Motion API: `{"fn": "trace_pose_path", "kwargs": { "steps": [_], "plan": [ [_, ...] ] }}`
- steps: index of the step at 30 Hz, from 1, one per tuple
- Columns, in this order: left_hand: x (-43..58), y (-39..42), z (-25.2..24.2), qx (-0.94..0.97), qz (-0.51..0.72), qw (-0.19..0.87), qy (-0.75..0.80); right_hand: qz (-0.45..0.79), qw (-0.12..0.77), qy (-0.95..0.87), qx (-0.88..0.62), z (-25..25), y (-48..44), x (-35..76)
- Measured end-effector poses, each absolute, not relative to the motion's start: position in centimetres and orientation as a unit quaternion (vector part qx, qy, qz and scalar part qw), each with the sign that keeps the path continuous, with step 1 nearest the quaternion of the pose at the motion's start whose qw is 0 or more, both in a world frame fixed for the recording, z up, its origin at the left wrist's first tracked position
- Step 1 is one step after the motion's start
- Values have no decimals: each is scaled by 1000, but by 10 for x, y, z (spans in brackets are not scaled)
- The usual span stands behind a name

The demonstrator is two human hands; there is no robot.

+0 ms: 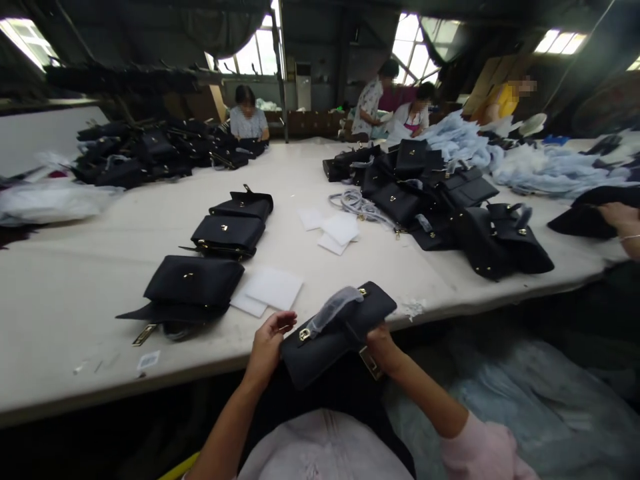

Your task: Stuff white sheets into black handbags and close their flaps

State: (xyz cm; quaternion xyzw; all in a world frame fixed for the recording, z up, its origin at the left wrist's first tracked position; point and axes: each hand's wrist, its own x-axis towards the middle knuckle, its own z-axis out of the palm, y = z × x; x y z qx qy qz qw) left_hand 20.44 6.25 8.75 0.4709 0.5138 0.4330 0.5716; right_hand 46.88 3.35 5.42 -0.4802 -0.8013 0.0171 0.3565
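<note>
A black handbag [325, 350] is held tilted at the table's front edge, its top handle [336, 310] wrapped in clear plastic and fixed with gold-coloured fittings. My right hand [383, 347] grips its right side, with the fingertips partly hidden by the bag. Just beneath that hand hangs a gold-coloured rectangular clasp [371, 364]. At the bag's left end is my left hand [270, 343], fingers apart and slightly curled; whether it touches the bag I cannot tell. White foam sheets [275, 288] lie on the table beyond my left hand.
Three black bags stand in a row at left, the nearest bag [193, 283] by the edge. A bag pile [400, 180] and grey straps [353, 200] lie ahead right; another pile [150, 150] is far left. A co-worker's hand [620, 217] holds black material at right. Several people work behind.
</note>
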Motion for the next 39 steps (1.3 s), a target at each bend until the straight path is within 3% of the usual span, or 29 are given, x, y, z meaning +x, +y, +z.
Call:
{"fn": "trace_pose_path", "kwargs": {
  "steps": [3,6,13,20,26,30,34,36,39],
  "plan": [
    [194,51,110,528,354,627,450,-38,347,-812,-468,77,48,463],
    [190,46,125,586,317,601,441,-24,335,-817,-469,93,58,459],
    [214,65,112,502,434,492,564,105,413,-770,-474,118,55,445],
    [241,70,112,319,482,496,648,133,441,-716,-525,126,19,443],
    [244,71,121,370,468,462,656,203,384,-703,-563,127,32,423],
    [238,70,115,393,468,435,661,273,517,-632,-509,137,38,422],
    [220,61,109,337,428,459,702,184,606,-509,-583,127,37,477],
    [206,58,110,295,408,462,730,126,586,-466,-651,111,33,521],
    [186,58,110,265,363,432,782,130,475,-442,-750,85,22,581]
  ]
}}
